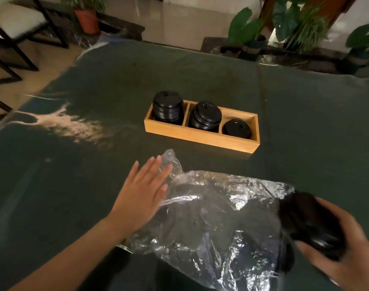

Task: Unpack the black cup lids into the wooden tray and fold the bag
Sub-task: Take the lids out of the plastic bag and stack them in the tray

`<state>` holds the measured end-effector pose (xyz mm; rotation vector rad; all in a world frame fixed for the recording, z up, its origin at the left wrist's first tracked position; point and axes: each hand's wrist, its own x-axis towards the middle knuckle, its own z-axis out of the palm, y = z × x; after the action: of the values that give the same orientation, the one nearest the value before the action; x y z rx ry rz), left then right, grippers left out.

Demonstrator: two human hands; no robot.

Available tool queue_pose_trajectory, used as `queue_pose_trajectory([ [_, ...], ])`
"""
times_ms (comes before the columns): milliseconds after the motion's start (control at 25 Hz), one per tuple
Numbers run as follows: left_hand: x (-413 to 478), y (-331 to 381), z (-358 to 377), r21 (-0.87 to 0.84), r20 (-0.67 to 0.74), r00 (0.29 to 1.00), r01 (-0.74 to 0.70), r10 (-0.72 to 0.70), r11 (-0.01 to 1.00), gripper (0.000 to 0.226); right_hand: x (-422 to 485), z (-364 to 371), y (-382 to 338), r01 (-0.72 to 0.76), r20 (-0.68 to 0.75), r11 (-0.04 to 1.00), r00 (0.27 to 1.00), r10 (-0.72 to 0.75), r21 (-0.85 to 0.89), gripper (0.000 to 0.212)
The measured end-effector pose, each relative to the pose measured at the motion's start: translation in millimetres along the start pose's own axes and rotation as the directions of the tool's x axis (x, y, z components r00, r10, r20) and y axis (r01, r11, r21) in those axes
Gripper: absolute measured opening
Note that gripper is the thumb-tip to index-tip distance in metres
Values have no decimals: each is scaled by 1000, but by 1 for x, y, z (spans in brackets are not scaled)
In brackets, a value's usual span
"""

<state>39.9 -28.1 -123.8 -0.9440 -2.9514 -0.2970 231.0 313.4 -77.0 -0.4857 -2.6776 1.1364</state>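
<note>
While the left hand lies flat and open-fingered on the bag's 9 o'clock edge, the right hand at 4 o'clock grips a blurred stack of lids just outside the bag's 3 o'clock end. The bag is clear, crumpled, and flat on the green cloth. The tray sits at 12 o'clock, apart from the bag. It has three compartments: a tall left stack, a lower middle stack and a low right stack.

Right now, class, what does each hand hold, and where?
The right hand grips a stack of black lids around its sides; the left hand lies flat, holding nothing.
</note>
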Motion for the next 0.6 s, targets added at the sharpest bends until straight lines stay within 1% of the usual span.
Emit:
queue_pose_trajectory([
  [80,-8,12,22,79,67,998,0,-6,997,57,19,-19,9,-26,-40,1000,999,27,13,94],
  [120,-10,14,32,108,94,995,15,-26,994,61,30,-25,8,-20,-73,1000,997,19,-20,94],
  [240,-12,14,49,162,85,994,54,-68,985,65,72,-25,-12,34,-206,998,978,-43,-49,88],
  [320,-11,15,51,142,82,994,59,-71,988,64,108,-12,-24,66,-241,997,968,-76,-51,81],
  [400,-11,16,52,121,84,994,66,-76,990,62,148,6,-32,73,-238,997,968,-80,-37,79],
  [480,-10,16,51,119,79,993,74,-84,990,62,182,27,-38,68,-193,997,978,-75,-43,80],
  [600,-8,18,49,143,75,993,75,-87,987,63,220,59,-43,67,-107,992,991,-78,-105,82],
])
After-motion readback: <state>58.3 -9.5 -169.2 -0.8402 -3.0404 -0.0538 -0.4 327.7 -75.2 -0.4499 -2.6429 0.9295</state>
